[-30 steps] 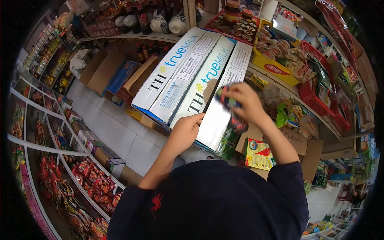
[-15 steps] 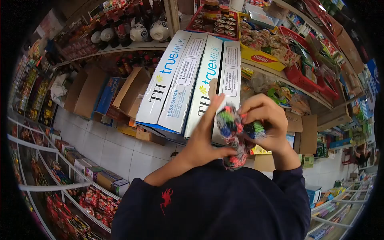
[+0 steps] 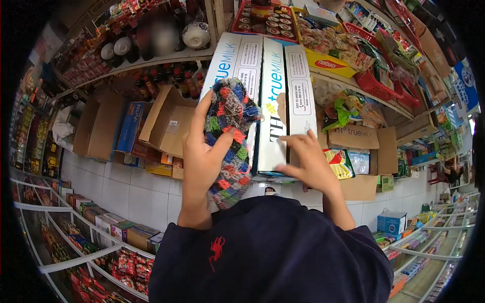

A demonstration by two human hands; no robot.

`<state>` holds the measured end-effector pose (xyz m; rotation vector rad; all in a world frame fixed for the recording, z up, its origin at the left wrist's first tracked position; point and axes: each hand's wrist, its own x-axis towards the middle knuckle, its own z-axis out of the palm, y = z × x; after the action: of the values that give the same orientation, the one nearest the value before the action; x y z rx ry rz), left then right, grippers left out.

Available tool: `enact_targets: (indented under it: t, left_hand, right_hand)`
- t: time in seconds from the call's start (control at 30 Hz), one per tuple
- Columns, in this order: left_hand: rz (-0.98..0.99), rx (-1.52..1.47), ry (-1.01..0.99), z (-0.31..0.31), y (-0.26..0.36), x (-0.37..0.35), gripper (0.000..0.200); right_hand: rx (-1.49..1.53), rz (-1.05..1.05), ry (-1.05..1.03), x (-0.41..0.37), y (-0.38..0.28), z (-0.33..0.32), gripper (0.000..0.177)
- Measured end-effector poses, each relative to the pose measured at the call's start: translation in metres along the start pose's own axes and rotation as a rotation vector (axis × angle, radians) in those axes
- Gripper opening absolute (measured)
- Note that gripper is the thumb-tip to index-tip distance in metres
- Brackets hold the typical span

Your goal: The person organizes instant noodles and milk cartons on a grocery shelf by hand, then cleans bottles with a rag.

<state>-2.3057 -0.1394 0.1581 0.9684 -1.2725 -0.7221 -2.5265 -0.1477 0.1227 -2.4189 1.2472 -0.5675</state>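
My left hand (image 3: 199,156) is closed around a multicoloured knitted cloth (image 3: 232,146) in black, blue, green, coral and grey. Its thumb presses on the front, while the upper part rises above the fingers and the lower part hangs towards my shirt. Behind the cloth lie white TH true MILK cartons (image 3: 275,108), partly covered by it. To the right, my right hand (image 3: 308,159) holds nothing; its fingers are apart and slightly curled, over the near end of the right carton in this view.
Opened cardboard boxes (image 3: 169,121) stand to the left, below a shelf with bowls (image 3: 196,35). At the back is a red tray (image 3: 268,30) of small jars. A yellow nabati box (image 3: 328,64) and red baskets (image 3: 376,83) fill the right side. Glass-fronted shelves (image 3: 76,257) line the lower left.
The knitted cloth, bunched between both hands before, now hangs stretched out in my left hand, further left. My right hand has let go of it and opened.
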Motion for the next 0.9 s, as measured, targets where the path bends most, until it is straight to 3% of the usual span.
enact_targets:
  t: [0.13,0.17,0.23,0.3,0.33,0.4,0.43,0.47,0.5,0.57,0.6,0.67,0.73,0.8,0.9]
  left_hand:
    - [-0.131,0.198,-0.174,-0.017,0.005,0.011,0.050]
    - [-0.103,0.412,-0.266,-0.023,0.007,0.016,0.048]
    - [-0.014,0.501,-0.386,-0.024,0.012,0.024,0.047]
    - [0.073,0.635,-0.608,-0.022,0.015,0.029,0.045]
    - [0.079,0.632,-0.606,-0.020,0.014,0.030,0.045]
    - [0.043,0.674,-0.923,-0.014,0.008,0.030,0.044]
    - [0.083,0.686,-0.980,-0.011,0.002,0.030,0.046]
    - [0.083,0.685,-0.979,-0.006,-0.006,0.029,0.046]
    - [0.221,0.744,-0.948,-0.002,-0.015,0.027,0.046]
    - [0.444,0.790,-0.880,0.010,-0.029,0.025,0.041]
    - [0.436,0.781,-0.869,0.015,-0.033,0.024,0.041]
    - [0.382,0.859,-0.958,0.023,-0.037,0.028,0.038]
    - [0.399,0.843,-0.928,0.031,-0.047,0.039,0.035]
    - [0.529,0.950,-0.814,0.042,-0.066,0.060,0.032]
    - [0.453,0.989,-0.803,0.058,-0.089,0.107,0.027]
  right_hand:
    - [0.043,0.047,-0.021,-0.003,-0.017,0.000,0.069]
    - [0.126,0.055,0.011,-0.005,-0.016,0.001,0.077]
    - [0.292,0.021,0.062,-0.007,-0.017,0.003,0.089]
    - [0.278,-0.023,0.077,-0.004,-0.026,0.004,0.088]
    - [0.269,-0.069,0.087,-0.003,-0.029,0.004,0.088]
    - [0.238,-0.030,0.140,-0.007,-0.028,0.011,0.088]
    - [0.340,0.063,0.194,-0.008,-0.026,0.015,0.089]
    - [0.442,0.158,0.247,-0.008,-0.024,0.018,0.089]
    - [0.442,0.155,0.324,-0.006,-0.024,0.021,0.088]
    - [0.492,0.241,0.282,-0.012,-0.019,0.028,0.085]
    - [0.537,0.316,0.238,-0.015,-0.016,0.031,0.083]
    - [0.516,0.249,0.266,-0.017,-0.013,0.032,0.077]
    - [0.640,0.416,0.218,-0.018,-0.015,0.031,0.077]
    - [0.664,0.421,0.238,-0.017,-0.015,0.033,0.080]
    - [0.582,0.342,0.272,-0.018,-0.011,0.037,0.084]
